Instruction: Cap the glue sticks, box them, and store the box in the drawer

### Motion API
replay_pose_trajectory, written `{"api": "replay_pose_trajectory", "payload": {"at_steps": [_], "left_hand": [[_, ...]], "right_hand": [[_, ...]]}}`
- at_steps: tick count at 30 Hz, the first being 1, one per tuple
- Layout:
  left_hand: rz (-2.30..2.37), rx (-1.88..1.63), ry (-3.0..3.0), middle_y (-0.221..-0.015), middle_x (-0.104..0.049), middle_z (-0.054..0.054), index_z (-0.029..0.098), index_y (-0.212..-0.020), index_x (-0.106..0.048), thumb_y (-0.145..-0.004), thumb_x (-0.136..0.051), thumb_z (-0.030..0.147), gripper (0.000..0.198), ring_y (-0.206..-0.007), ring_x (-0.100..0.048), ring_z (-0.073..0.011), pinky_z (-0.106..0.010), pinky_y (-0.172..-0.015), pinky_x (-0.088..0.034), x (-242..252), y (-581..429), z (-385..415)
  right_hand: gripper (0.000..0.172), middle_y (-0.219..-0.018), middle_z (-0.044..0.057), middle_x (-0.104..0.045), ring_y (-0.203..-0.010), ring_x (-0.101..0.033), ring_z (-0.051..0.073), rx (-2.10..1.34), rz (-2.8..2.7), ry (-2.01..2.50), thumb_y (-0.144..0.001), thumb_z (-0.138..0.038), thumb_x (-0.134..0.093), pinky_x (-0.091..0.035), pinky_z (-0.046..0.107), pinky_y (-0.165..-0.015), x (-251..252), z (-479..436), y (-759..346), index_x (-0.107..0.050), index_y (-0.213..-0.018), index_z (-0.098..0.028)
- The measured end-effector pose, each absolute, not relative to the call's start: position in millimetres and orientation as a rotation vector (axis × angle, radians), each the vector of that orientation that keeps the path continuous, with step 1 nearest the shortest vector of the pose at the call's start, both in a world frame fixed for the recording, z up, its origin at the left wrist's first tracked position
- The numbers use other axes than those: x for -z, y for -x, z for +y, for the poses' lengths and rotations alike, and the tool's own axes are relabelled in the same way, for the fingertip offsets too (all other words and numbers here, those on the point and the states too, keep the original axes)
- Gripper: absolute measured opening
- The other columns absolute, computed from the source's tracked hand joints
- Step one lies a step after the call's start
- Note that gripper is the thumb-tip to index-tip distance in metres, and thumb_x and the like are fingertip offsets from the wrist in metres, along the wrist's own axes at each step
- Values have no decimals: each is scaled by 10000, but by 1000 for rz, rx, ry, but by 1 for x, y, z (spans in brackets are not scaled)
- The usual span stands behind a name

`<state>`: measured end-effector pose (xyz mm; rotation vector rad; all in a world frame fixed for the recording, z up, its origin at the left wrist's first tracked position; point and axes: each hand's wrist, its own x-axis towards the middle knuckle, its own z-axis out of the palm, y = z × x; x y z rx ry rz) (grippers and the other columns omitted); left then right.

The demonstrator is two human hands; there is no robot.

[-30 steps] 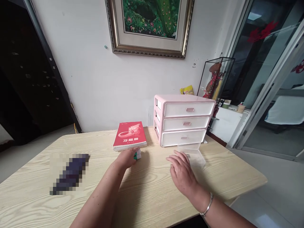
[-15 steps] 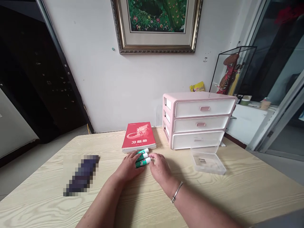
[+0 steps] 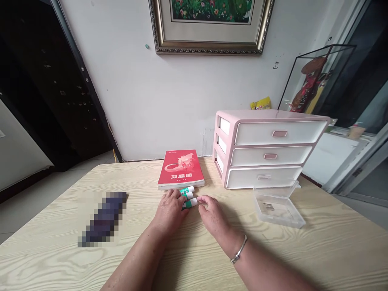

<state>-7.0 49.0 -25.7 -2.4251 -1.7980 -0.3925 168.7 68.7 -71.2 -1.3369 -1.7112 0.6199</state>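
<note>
Right hand (image 3: 211,214), moved from the clear box (image 3: 279,220), curls by white-capped green tubes (image 3: 190,203) under the left hand (image 3: 170,210), grips unclear

You face a white wall (image 3: 136,101) bearing a framed picture (image 3: 209,34). To your left, grey floor (image 3: 12,218) borders the wood-grain table (image 3: 45,258); to your right stands a black-framed case (image 3: 287,83).

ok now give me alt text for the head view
A left hand covers part of three green glue sticks on a wooden table, the right hand close to their white caps. A red exercise book lies beyond; to the right are an open clear box and a pink-and-white drawer cabinet.
</note>
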Motion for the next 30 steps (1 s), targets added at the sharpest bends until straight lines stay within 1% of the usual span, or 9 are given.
{"api": "replay_pose_trajectory", "payload": {"at_steps": [4,6,11,14,18,20,23,25,30], "left_hand": [[-1757,310,2443,-1099,-650,-89,219,-1032,-674,-879,-619,326,194,-1080,-525,-290,-399,-931,-399,25,1,47],[-1743,297,2459,-1114,-663,-97,206,-1042,-656,-896,-596,311,189,-1098,-534,-295,-408,-941,-391,24,-3,44],[-1846,407,2543,-1062,-703,-100,200,-1083,-599,-920,-551,271,183,-1052,-607,-295,-387,-874,-415,22,-14,35],[-1892,526,2669,-1058,-702,-79,212,-1114,-555,-928,-511,249,194,-962,-649,-262,-331,-767,-440,26,-19,30],[-1804,658,2774,-1155,-664,-93,203,-1183,-506,-955,-457,272,244,-1008,-639,-239,-315,-794,-453,30,-23,28],[-1785,673,2784,-1133,-665,-100,199,-1153,-526,-973,-439,337,243,-996,-636,-246,-318,-788,-447,30,-24,26],[-1827,673,2843,-919,-678,-77,196,-978,-562,-993,-383,447,309,-806,-625,-224,-304,-677,-406,26,-25,24],[-1853,752,2929,-786,-635,-38,197,-873,-539,-996,-350,498,376,-683,-559,-183,-287,-614,-361,22,-25,23],[-1977,1022,3193,-645,-462,33,191,-744,-473,-954,-374,614,483,-576,-405,-114,-252,-545,-327,13,-24,22]], "right_hand": [[249,-1036,99,-730,-943,-678,219,-725,-1635,1319,-883,-244,-498,-520,330,-846,70,71,-173,-672,-1048,-177],[260,-978,86,-733,-900,-675,213,-728,-1630,1331,-921,-331,-483,-511,303,-779,65,70,-176,-671,-1029,-187],[466,-686,24,-652,-652,-600,185,-800,-1638,1317,-988,-534,-328,-441,280,-629,55,66,-182,-636,-866,-206],[521,-665,18,-632,-643,-577,176,-845,-1627,1285,-982,-577,-315,-424,277,-634,55,65,-183,-633,-810,-202],[407,-741,24,-659,-719,-588,174,-844,-1617,1236,-969,-481,-382,-430,272,-685,57,66,-181,-611,-781,-202],[310,-776,22,-667,-745,-589,176,-848,-1585,1251,-941,-408,-418,-430,270,-683,56,65,-180,-605,-799,-206],[242,-774,12,-660,-731,-579,173,-856,-1544,1269,-892,-329,-420,-425,262,-659,53,64,-179,-624,-844,-207],[241,-704,-6,-623,-655,-545,158,-864,-1527,1273,-855,-289,-407,-404,251,-602,48,63,-179,-632,-841,-203],[249,-533,-46,-489,-511,-441,133,-877,-1526,1230,-788,-231,-386,-336,233,-489,37,59,-179,-632,-792,-197]]}}
